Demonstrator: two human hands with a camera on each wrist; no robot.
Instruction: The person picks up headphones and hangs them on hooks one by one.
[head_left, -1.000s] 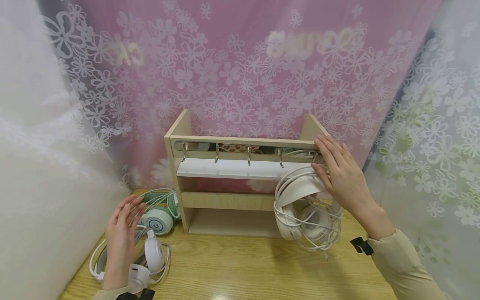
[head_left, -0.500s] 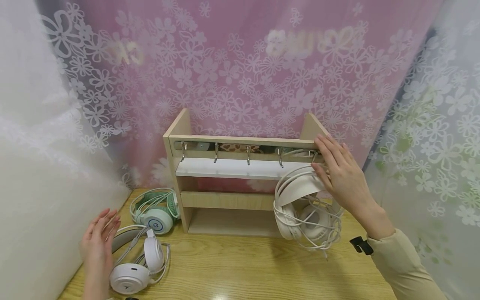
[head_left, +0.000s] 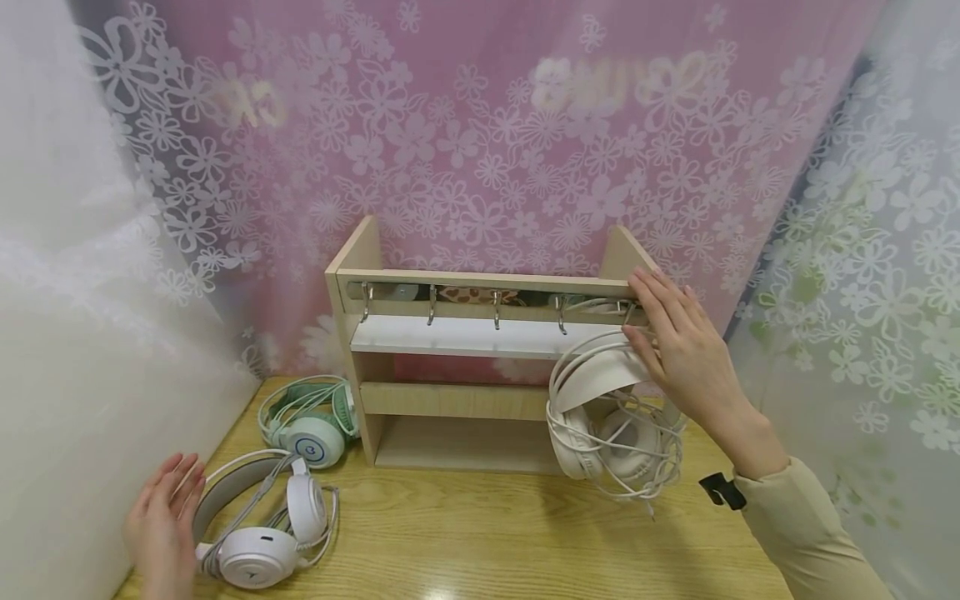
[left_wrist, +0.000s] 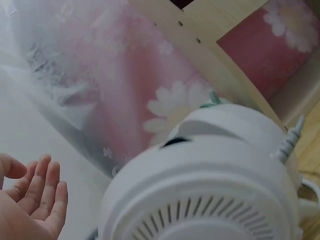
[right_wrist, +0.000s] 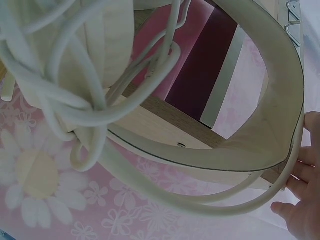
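Cream headphones with a tangled cable hang at the rack's right end, their headband large in the right wrist view. My right hand rests with nearly straight fingers on the rack's top right corner, beside the headband. White-and-grey headphones lie on the table at the lower left. Just left of their band is my left hand, fingers relaxed and holding nothing; in the left wrist view the hand is apart from the white earcup. Green headphones lie behind them, against the rack's left side.
The wooden rack stands mid-table with a white shelf and a row of metal hooks along its top bar. Pink floral cloth hangs behind; pale sheets flank both sides. The wooden table extends in front.
My left hand has moved left and toward me, from over the green and white headphones to the white pair's left side. My right hand and the cream headphones stay put.
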